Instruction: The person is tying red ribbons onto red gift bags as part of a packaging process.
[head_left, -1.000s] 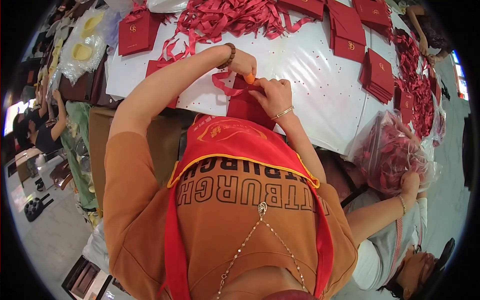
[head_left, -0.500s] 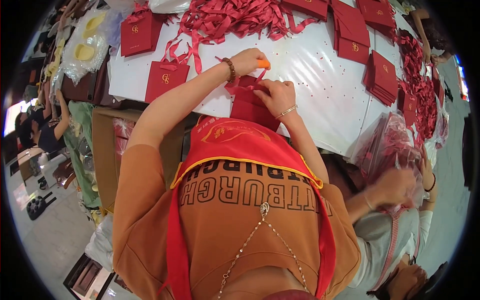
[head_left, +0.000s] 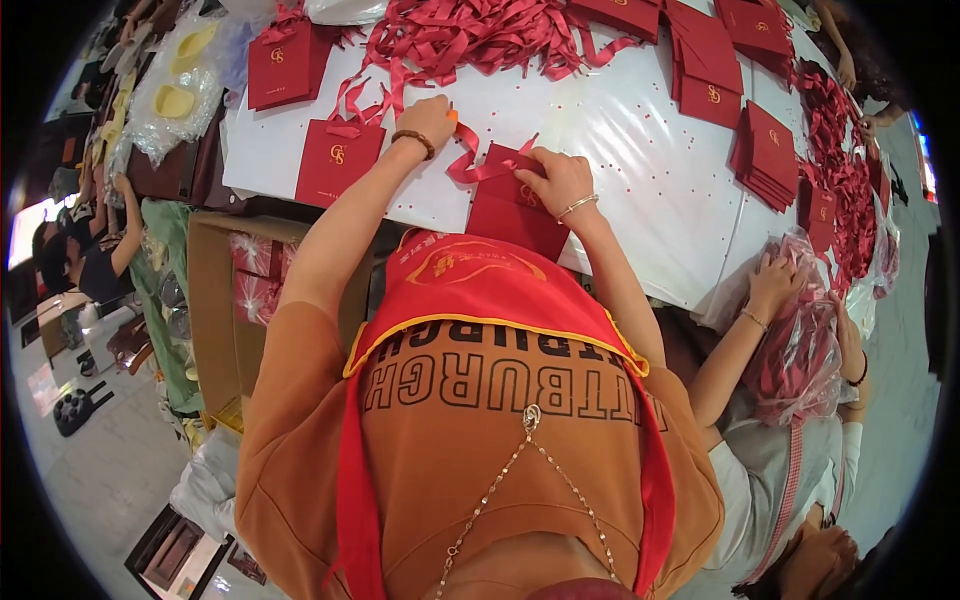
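Observation:
A red paper gift bag (head_left: pixel 500 215) lies at the near edge of the white table, in front of my apron. My right hand (head_left: pixel 562 182) grips its top right edge, thumb bent over the front. From the bag's top a red ribbon (head_left: pixel 465 165) curls out toward my left hand (head_left: pixel 428 122), which is closed round a small orange thing (head_left: pixel 453 117); only its tip shows, so its kind is unclear. Just left of that hand lies another red gift bag (head_left: pixel 338 165) with a ribbon handle. Beyond my hands spreads a heap of loose red ribbons (head_left: pixel 480 35).
Stacked red bags (head_left: pixel 765 160) and a ribbon pile (head_left: pixel 840 180) lie on the right of the table (head_left: pixel 640 215). A co-worker's hands hold a clear plastic sack (head_left: pixel 790 360) of red items at my right. An open cardboard box (head_left: pixel 215 310) stands at my left.
My left hand has moved left, away from the bag's top, with the orange thing in it. The ribbon now trails out leftward and the bag's front shows. The co-worker's hand has shifted up the sack.

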